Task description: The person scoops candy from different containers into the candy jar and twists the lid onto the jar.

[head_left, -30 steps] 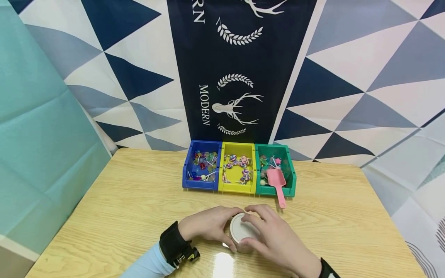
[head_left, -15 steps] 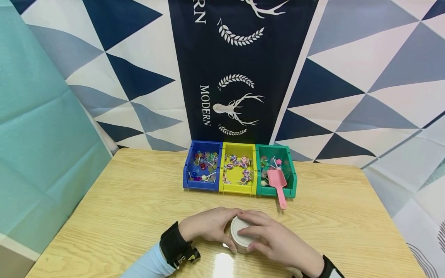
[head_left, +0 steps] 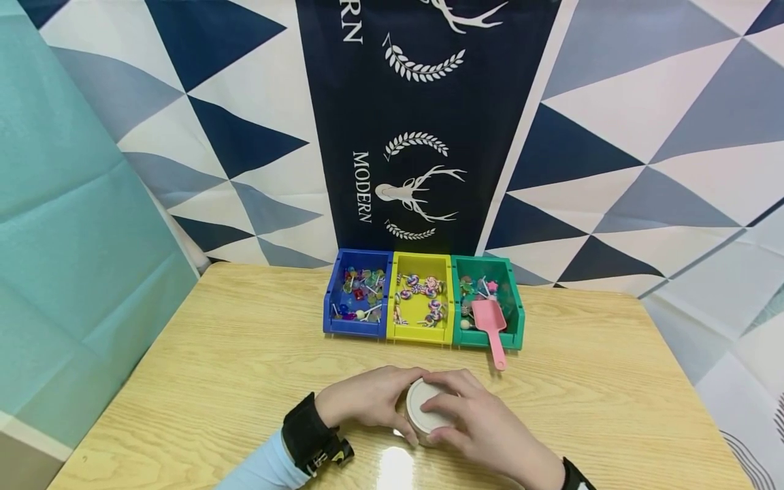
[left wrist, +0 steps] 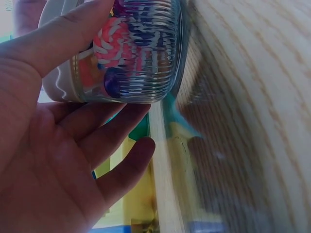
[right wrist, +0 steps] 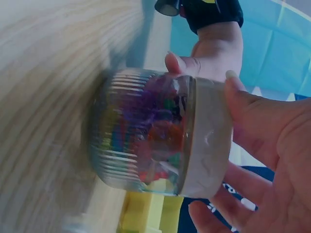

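A clear ribbed jar (right wrist: 141, 131) filled with colourful candies stands upright on the table, capped by a cream lid (head_left: 419, 405). My left hand (head_left: 367, 398) holds the jar from the left, thumb and fingers around its side. On the lid's right, my right hand (head_left: 484, 425) grips the rim with bent fingers and thumb. The left wrist view has the left hand (left wrist: 53, 141) against the jar's glass, with the little finger off it. In the right wrist view, the right hand (right wrist: 262, 145) reaches around the lid's edge.
Behind the jar, a blue bin (head_left: 358, 328), a yellow bin (head_left: 419, 333) and a green bin (head_left: 516, 330) stand joined in a row, with small lollipops and candies inside. A pink scoop (head_left: 488, 316) leans over the green bin's front. A patterned cloth backs the wooden table (head_left: 245, 340).
My right hand's fingers have moved left across the lid, then shifted slightly back, and now sit on its rim. The left hand and the jar have stayed in place.
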Motion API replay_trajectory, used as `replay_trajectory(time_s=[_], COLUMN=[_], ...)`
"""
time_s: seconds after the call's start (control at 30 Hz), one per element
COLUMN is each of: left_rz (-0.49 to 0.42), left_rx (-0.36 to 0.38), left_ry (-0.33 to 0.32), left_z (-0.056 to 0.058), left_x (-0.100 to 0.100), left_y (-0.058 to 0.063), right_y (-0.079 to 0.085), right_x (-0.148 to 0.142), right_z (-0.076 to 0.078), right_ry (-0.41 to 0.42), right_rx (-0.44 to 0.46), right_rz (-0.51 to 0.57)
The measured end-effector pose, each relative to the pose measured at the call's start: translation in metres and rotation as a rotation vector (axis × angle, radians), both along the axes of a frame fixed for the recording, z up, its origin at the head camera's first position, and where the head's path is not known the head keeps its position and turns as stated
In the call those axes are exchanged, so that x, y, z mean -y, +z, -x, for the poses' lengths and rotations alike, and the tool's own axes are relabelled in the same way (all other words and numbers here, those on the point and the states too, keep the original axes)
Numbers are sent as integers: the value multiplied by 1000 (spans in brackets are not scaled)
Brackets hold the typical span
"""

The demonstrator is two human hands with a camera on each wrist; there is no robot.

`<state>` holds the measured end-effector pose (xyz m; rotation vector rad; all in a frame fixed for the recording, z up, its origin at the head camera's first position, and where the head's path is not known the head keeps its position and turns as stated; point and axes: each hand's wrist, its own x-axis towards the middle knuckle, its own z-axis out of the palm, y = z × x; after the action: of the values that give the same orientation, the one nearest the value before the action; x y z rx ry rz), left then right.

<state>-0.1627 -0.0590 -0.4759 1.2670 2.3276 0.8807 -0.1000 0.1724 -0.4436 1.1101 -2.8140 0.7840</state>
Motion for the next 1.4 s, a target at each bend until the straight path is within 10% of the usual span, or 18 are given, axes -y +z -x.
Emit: replay_trajectory(time_s=[1.0, 1.2, 1.4], left_rz=[32, 28, 16], left_rx=[23, 34, 59], left_ry=[-6, -35, -51], left_z=[1, 0, 0], left_x=[2, 2, 1], left_y=[-1, 3, 5], right_y=[-15, -3, 6], right_x=[20, 6, -12], right_z=[-9, -3, 9], right_ry=[-275, -107, 201], right_rx=[-152, -34, 267], right_rz=[30, 99, 136])
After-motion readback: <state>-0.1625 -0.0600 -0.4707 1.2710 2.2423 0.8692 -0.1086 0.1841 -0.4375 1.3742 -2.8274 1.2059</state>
